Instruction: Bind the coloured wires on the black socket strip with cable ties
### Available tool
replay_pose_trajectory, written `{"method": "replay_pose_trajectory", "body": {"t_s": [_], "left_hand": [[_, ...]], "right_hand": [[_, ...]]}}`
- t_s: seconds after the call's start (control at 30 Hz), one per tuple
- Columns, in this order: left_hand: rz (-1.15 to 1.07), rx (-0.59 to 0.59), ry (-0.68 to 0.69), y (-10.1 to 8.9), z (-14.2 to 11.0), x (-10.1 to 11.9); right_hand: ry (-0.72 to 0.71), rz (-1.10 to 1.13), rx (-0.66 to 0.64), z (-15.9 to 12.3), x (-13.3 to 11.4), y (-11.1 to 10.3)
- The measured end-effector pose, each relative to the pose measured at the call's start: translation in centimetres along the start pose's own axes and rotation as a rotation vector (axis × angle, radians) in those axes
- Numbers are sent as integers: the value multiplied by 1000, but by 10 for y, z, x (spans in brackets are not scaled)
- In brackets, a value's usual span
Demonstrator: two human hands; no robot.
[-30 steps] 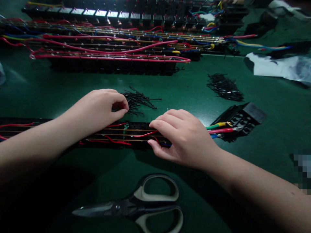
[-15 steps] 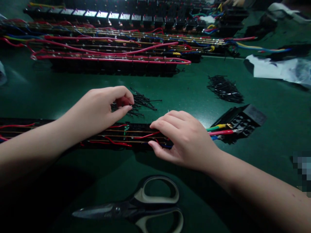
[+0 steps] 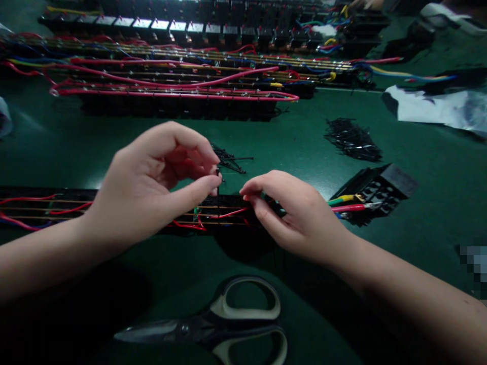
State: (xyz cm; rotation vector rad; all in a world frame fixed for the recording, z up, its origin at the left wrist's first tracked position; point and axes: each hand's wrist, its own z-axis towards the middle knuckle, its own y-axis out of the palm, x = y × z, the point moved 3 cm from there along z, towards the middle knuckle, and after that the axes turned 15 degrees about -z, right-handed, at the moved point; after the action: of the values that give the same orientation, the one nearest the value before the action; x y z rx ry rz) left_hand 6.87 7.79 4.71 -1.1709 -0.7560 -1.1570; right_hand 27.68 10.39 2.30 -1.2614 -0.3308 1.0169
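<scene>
My left hand [image 3: 155, 182] is raised over a long black strip of wired components [image 3: 45, 208], pinching a thin black cable tie [image 3: 218, 195] that hangs down upright from thumb and forefinger. My right hand [image 3: 297, 218] rests on the same strip just to the right, its fingers curled round the red wires [image 3: 232, 213]. The strip's right end carries green, red and blue leads [image 3: 342, 203]. Behind my left fingers lies a small heap of black cable ties [image 3: 230, 159].
Scissors with grey handles [image 3: 224, 324] lie on the green mat near me. A black connector block [image 3: 376, 190] sits at the right. A second heap of ties [image 3: 352, 139] lies further back. Several wired strips [image 3: 171, 76] fill the far side, with white paper [image 3: 437, 106] at right.
My left hand has lifted from the heap of ties toward me with one tie pinched. My right hand has curled its fingers and gathered the wires on the strip.
</scene>
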Motion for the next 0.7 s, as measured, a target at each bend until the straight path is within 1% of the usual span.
{"method": "replay_pose_trajectory", "body": {"t_s": [0.03, 0.07, 0.1, 0.17, 0.3, 0.43, 0.53, 0.7], "left_hand": [[-12, -34, -28, 2, 0, -3], [-3, -92, -51, 5, 0, -7], [8, -138, -57, 7, 0, -9], [39, -187, -55, 9, -1, -12], [77, -211, -54, 9, -1, -13], [96, -236, -73, 10, -1, -13], [121, -274, -61, 11, 0, -14], [137, -345, -36, 12, 0, -14]], "right_hand": [[12, 14, 6, 0, 0, 0], [22, 25, 6, 1, 0, -1], [28, 31, 0, 1, 0, -1], [24, 27, -17, 1, 0, 0], [-12, -8, -20, 2, -1, 1], [-11, -6, -24, 1, -1, 1], [-14, 6, -11, 1, 0, 1], [-87, -2, 21, 0, 0, 3]]}}
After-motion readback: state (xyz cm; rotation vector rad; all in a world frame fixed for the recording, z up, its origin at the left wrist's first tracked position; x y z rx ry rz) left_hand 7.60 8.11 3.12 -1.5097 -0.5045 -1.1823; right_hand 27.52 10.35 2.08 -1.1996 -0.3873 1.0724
